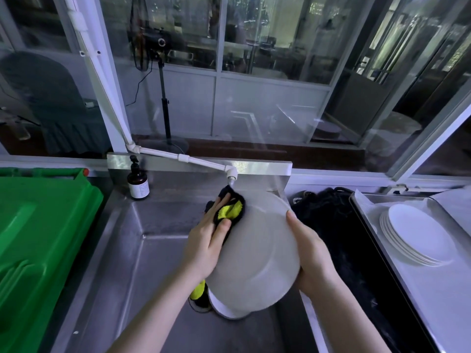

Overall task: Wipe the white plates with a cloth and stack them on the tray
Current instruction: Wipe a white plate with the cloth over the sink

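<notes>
A large white plate is held tilted above the steel sink. My right hand grips its right rim. My left hand holds a black and yellow cloth against the plate's upper left edge, thumb on the cloth. Below the held plate, more white plates lie in the sink, mostly hidden. At the right, a stack of several white plates sits on the metal tray.
A white tap hangs just above the cloth. A brown pump bottle stands at the sink's back left corner. A green bin lid fills the left. A black mat lies between sink and tray.
</notes>
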Available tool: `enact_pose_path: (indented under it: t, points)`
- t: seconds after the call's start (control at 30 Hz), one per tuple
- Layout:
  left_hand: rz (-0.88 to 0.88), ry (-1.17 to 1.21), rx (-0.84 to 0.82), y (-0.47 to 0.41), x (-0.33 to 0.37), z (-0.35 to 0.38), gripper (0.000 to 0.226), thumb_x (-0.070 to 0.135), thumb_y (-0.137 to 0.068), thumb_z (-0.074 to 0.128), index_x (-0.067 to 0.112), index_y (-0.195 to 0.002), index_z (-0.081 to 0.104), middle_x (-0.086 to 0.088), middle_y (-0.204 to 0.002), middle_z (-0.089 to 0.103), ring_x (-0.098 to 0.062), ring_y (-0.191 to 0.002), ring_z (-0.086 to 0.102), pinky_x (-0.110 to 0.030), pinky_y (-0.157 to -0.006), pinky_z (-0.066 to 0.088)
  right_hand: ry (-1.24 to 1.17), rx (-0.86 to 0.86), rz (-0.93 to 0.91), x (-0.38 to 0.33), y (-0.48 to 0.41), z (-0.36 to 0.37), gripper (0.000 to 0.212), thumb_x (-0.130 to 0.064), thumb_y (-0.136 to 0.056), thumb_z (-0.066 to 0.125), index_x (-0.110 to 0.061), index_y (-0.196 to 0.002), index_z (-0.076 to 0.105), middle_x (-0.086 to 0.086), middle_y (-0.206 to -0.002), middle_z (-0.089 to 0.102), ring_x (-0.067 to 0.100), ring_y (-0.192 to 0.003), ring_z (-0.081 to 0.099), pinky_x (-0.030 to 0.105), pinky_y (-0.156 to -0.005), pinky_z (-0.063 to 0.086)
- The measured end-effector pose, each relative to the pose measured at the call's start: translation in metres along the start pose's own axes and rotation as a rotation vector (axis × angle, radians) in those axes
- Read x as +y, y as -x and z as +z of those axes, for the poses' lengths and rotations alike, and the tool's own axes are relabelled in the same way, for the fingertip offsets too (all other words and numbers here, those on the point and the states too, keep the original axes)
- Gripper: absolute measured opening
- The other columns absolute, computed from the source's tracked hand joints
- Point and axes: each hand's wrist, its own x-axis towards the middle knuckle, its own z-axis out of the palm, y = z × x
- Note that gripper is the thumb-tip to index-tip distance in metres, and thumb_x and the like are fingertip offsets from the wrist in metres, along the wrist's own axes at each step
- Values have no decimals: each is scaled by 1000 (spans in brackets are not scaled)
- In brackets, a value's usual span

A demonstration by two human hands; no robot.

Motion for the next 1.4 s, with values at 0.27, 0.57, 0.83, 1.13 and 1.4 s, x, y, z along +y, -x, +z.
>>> enact_pose_path:
  t: [0.27, 0.57, 0.83, 1.13, 1.4]
  points:
    - [-131, 44, 65, 40, -11, 3, 65, 60, -93, 30, 27, -147, 43, 3, -146, 52, -11, -136, 45, -27, -111, 36, -231, 122, -56, 3, -10, -8, 41, -52, -75, 69, -19, -98, 81, 11, -107, 77, 29, -92, 76, 39, -64, 62]
    - [158, -71, 34, 48, -6, 14, 52, 44, -103, 31, 40, -154, 24, 18, -160, 25, -10, -149, 21, -36, -120, 21, -328, 188, -134, -10, -21, 0, 46, -49, -85, 68, -14, -114, 71, 10, -105, 77, 26, -89, 76, 37, -63, 61]
    - [68, 25, 41, 51, -5, 23, 48, 42, -100, 33, 41, -148, 28, 23, -160, 21, -9, -151, 15, -45, -121, 21, -393, 298, -83, 4, -25, 9, 27, -42, -98, 59, -18, -104, 68, 3, -86, 79, 19, -75, 77, 33, -58, 59]
    - [352, -247, -91, 47, 17, 38, 50, 41, -106, 25, 30, -155, 24, 9, -163, 21, -17, -152, 13, -33, -122, 6, -433, 225, 58, 16, -16, 23, 49, -50, -95, 60, -7, -88, 81, 14, -93, 78, 26, -82, 77, 33, -59, 61]
    - [285, -210, -116, 46, 13, 27, 52, 43, -105, 26, 23, -152, 34, 12, -162, 23, -15, -152, 12, -31, -122, 5, -433, 180, 43, 18, -16, 24, 45, -45, -99, 55, -5, -116, 65, 18, -104, 76, 30, -93, 76, 36, -68, 61]
